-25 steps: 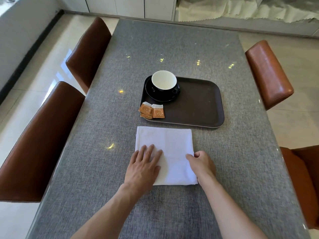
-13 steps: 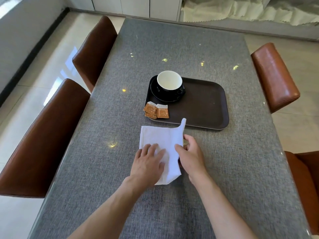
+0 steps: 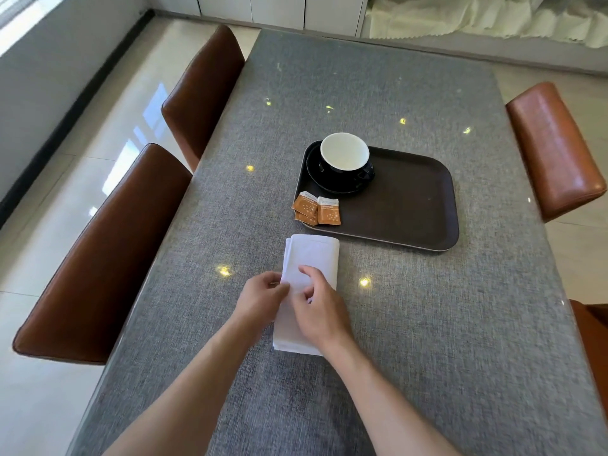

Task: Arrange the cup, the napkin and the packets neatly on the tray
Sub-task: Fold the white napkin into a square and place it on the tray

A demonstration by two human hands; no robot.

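A white napkin, folded into a narrow strip, lies on the grey table just in front of a dark brown tray. My left hand pinches the napkin's left edge. My right hand rests on top of it, fingers curled on the cloth. A black cup with a white inside stands on a black saucer in the tray's far left corner. Orange packets lie at the tray's near left corner, one overlapping the rim.
The grey table is long, with two brown leather chairs on the left and two more on the right. The tray's right half is bare.
The right hand has folded the napkin's right half over to the left, so the napkin is now a narrow strip. Both hands now meet on its middle.
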